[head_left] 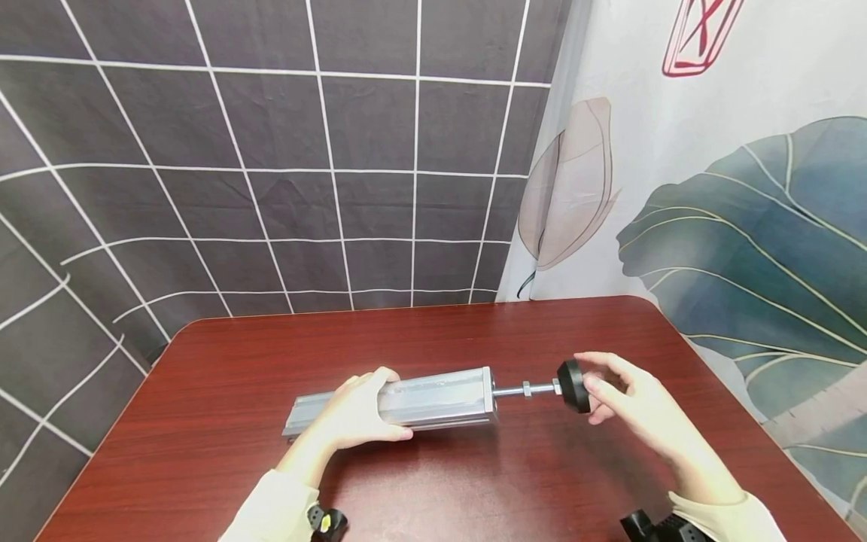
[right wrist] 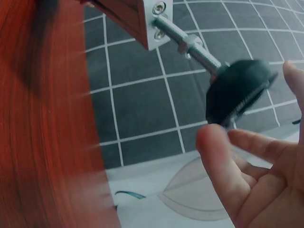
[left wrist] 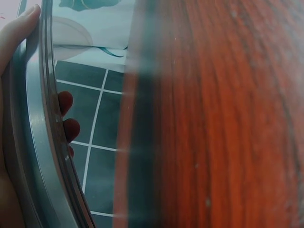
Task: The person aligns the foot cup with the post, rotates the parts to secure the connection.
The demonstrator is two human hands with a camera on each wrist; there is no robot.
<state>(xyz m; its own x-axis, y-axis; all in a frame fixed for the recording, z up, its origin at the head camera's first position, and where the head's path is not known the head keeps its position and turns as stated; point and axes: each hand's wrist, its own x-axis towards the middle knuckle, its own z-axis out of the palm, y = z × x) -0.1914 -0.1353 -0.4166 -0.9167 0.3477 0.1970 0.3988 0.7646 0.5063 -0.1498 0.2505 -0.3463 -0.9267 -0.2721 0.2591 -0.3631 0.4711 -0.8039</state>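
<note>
Evidently rigid, the silver metal profile point(head_left: 440, 397) spans the middle of the counter point(head_left: 406, 342), its threaded rod point(head_left: 508, 392) pointing toward the counter's right edge; whether its underside rests on the surface I cannot tell. At the rod's end sits a black foot point(head_left: 573, 387), with a nut point(head_left: 526, 389) partway along. The left hand point(head_left: 355, 414) grips the profile, thumb along the near side and fingers over the far one. The right hand point(head_left: 637, 410) has its thumb and fingers spread about the foot's outer face; whether every fingertip touches it is unclear.

I'd judge the profile stiff, fairly hefty and a bit slick on its smooth faces, so the long edges should give the surest hold. The foot looks like hard plastic or rubber, best taken round its rim. The rod seems strong, though its threads would be rough on fingers and easily dirtied.
</note>
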